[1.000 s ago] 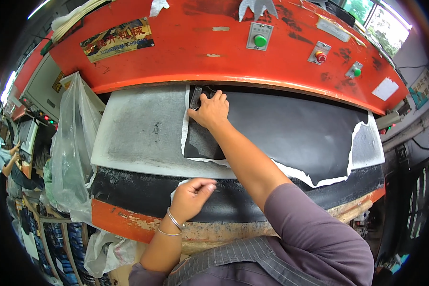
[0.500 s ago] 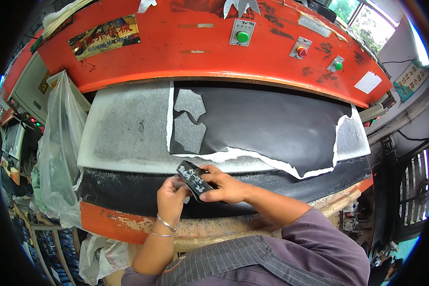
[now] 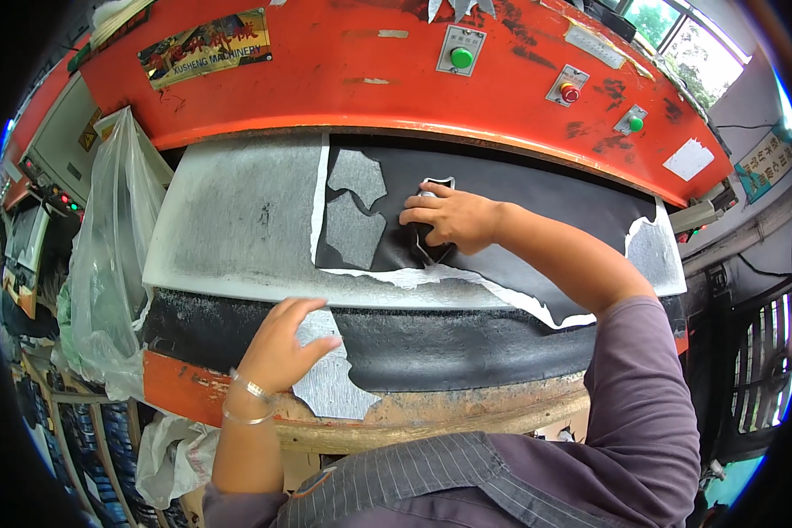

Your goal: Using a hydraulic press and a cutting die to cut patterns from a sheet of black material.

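Observation:
My right hand (image 3: 453, 220) grips a dark cutting die (image 3: 431, 253) with a bright metal edge, set on the black sheet (image 3: 519, 207), which looks like leather. Just left of it, two jagged cut-outs in the sheet let the grey board show through. A light-grey cut piece (image 3: 336, 387) with an irregular outline rests along the front ledge. Over that piece's upper end my left hand (image 3: 282, 348) spreads its fingers and thumb, and it appears to hold nothing. My right fingers and palm hide most of the die.
An orange press beam (image 3: 326, 97) with green buttons and a red knob spans the back, above the pale cutting board (image 3: 229, 220). Clear plastic sheeting (image 3: 110, 264) hangs at the left. A wooden rail (image 3: 431, 422) edges the front.
My right hand has carried the die from near my body forward onto the black sheet. The grey piece now lies on the front ledge, and my left hand has opened and moved left.

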A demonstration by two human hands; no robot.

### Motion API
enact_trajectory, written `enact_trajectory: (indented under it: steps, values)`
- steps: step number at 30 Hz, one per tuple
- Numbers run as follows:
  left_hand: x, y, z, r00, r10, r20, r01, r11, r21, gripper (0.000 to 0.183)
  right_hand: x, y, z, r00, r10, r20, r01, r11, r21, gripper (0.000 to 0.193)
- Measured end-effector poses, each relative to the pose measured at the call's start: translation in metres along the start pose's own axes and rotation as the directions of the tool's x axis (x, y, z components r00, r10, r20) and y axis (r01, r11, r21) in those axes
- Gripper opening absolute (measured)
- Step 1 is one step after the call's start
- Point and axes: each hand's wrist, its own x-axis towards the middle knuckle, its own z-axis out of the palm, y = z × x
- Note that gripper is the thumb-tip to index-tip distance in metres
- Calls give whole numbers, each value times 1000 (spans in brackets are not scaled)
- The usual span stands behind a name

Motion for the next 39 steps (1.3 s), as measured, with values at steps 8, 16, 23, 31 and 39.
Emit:
enact_trajectory:
  steps: [8, 16, 23, 31, 39]
  values:
    - [118, -14, 88, 985, 77, -156, -110, 969, -220, 35, -30, -24, 58, 734, 622, -272, -442, 742, 504, 81]
    - [152, -15, 116, 913, 192, -361, -192, 981, 35, 39, -7, -45, 94, 533, 803, -267, -428, 528, 734, 89]
    - [147, -9, 118, 910, 159, -384, -184, 983, -29, 38, -14, -34, 92, 603, 749, -274, -380, 572, 727, 68]
    - [148, -10, 127, 884, 179, -432, -190, 982, 18, 35, -13, -47, 101, 556, 777, -296, -451, 581, 677, 68]
    - [153, -9, 122, 931, 126, -343, -129, 992, 13, 39, -11, -41, 97, 578, 755, -311, -452, 613, 647, 69]
